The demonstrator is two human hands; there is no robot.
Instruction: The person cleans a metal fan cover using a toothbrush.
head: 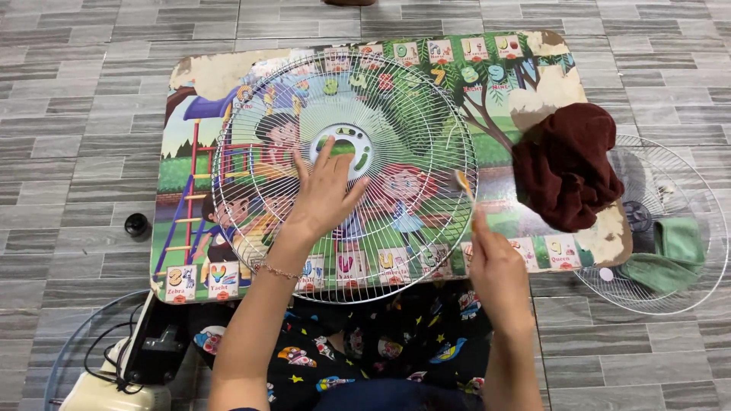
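A white wire fan guard lies flat on a small low table with a colourful cartoon top. My left hand rests palm down on the guard, fingers spread just below its round centre hub. My right hand is closed around a thin brush-like tool, whose pale tip touches the guard's right rim.
A dark red cloth sits bunched on the table's right end. A second wire guard lies on the tiled floor at right with a green cloth on it. A fan body with black cable is at lower left. A small black cap lies on the floor.
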